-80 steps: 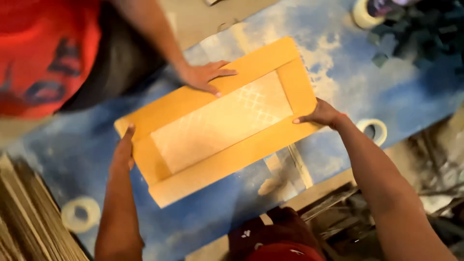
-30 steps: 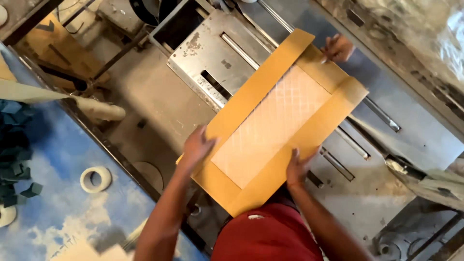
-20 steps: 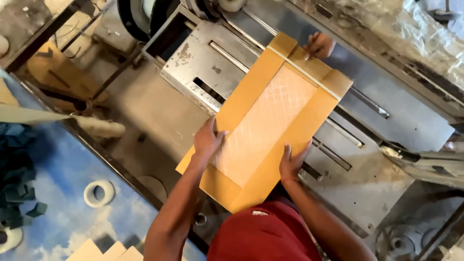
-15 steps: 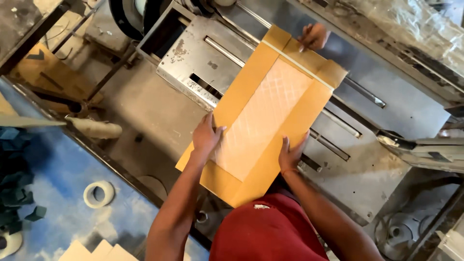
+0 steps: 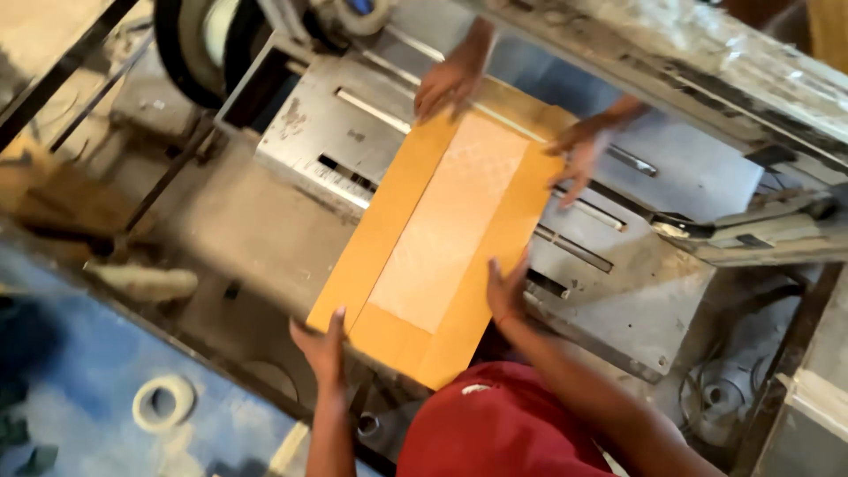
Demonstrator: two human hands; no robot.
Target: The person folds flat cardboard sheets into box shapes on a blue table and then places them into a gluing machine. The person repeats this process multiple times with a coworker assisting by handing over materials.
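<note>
Cardboard sheet [image 5: 446,243]: one | left hand [image 5: 322,347], right hand [image 5: 506,290]: flat, pressing edges | co-worker hands: two

Even, moderately bright light from above; soft shadows beneath the cardboard sheet [image 5: 442,238]. Motion blur throughout, strongest along left edge. Dull glare on far metal rail [image 5: 698,66].

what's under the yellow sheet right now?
The yellow sheet lies across the grey metal machine bed, whose slots run out from beneath it. Whatever lies directly under the sheet is covered.
</note>
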